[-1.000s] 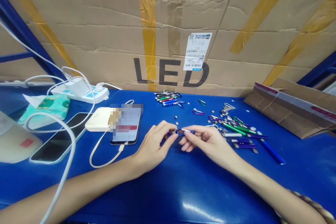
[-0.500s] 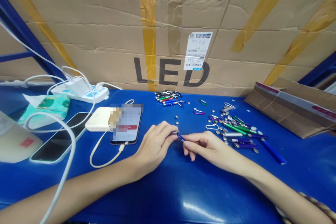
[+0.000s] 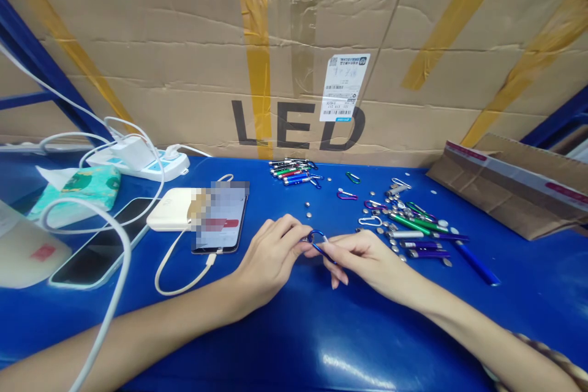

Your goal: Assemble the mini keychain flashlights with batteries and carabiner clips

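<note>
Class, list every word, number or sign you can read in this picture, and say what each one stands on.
"LED": large black letters on the cardboard carton.
White label on the carton: barcode and small print, too small to read.
Phone screen: pixelated, unreadable.

**Q:** State the hand configuration.

**A:** The left hand [image 3: 271,263] and right hand [image 3: 367,260] meet above the blue workbench [image 3: 321,343], their fingers pinching a blue carabiner [image 3: 316,236] between them.

**Q:** Identify components right of the hands.

**A:** Loose mini flashlights [image 3: 413,236] lie among small metal caps [image 3: 309,214]. A tighter flashlight group [image 3: 291,171] sits farther back.

**Q:** Identify items left of the hands.

**A:** A cream power bank [image 3: 169,209] is cabled to a phone [image 3: 220,217] with a pixelated screen, near the left hand.
</note>
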`<state>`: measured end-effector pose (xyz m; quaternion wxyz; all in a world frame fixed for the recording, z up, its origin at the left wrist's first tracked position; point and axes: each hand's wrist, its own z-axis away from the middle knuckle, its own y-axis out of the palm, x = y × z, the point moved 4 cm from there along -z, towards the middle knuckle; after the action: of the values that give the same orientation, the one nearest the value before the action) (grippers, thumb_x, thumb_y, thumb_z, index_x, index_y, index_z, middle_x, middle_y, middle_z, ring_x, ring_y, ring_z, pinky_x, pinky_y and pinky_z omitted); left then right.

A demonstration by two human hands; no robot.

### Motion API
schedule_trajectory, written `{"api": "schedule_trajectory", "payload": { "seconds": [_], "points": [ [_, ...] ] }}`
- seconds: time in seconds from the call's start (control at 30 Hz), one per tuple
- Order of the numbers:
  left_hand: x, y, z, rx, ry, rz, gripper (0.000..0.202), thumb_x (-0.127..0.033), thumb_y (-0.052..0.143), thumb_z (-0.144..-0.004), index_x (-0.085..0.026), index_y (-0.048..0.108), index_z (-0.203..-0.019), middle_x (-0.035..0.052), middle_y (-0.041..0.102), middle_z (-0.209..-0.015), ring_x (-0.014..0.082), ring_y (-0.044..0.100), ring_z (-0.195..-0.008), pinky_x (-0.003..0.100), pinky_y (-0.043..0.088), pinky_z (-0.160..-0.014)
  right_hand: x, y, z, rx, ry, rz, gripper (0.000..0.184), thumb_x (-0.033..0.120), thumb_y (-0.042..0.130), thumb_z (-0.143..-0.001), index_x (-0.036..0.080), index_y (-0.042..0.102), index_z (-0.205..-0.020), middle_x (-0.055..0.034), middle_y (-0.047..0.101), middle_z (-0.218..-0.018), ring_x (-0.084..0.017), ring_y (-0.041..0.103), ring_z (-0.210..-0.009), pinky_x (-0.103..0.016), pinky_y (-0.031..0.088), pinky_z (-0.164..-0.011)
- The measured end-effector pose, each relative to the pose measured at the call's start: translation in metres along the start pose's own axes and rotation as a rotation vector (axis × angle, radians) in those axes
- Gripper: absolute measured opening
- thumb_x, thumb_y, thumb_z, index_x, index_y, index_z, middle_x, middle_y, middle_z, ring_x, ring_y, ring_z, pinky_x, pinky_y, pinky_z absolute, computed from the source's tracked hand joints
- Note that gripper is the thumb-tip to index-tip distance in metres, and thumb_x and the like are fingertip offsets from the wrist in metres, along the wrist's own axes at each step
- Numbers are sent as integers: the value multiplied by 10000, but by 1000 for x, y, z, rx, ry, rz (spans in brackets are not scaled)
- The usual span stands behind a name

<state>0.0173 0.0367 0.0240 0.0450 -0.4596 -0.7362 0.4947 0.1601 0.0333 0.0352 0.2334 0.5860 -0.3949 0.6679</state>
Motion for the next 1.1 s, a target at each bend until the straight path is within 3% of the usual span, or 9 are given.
{"api": "schedule_trajectory", "payload": {
  "seconds": [0.23,0.43,0.87,1.1],
  "points": [
    [0,-5,1,-18,-56,109,248,-227,270,-951,-192,515,-959,23,578,-876,141,505,-758,284,341,-693,2,-1,-1,72,90,-168,352,419,556,-802,117,606,-629,28,467,-631,-65,563,-578,-215,523,-616],
    [-3,-6,0,12,-56,101,241,-236,270,-946,-188,503,-909,24,556,-853,141,490,-745,286,350,-693,0,-6,-1,-87,-17,51,282,369,579,-799,138,691,-915,-11,560,-762,-58,576,-548,-187,514,-544],
    [-5,-4,1,-82,64,-162,311,-252,293,-948,-187,597,-937,43,589,-859,142,458,-654,262,353,-633,4,-4,1,-190,-214,454,244,253,481,-874,133,679,-799,-38,606,-706,-101,547,-653,-209,431,-582],
    [-9,-8,-1,-170,122,-264,298,-267,344,-942,-171,622,-899,34,625,-781,142,515,-677,286,327,-635,8,-5,6,-436,-388,602,183,199,507,-851,142,678,-886,-59,657,-805,-125,594,-719,-234,494,-660]
  ]
}}
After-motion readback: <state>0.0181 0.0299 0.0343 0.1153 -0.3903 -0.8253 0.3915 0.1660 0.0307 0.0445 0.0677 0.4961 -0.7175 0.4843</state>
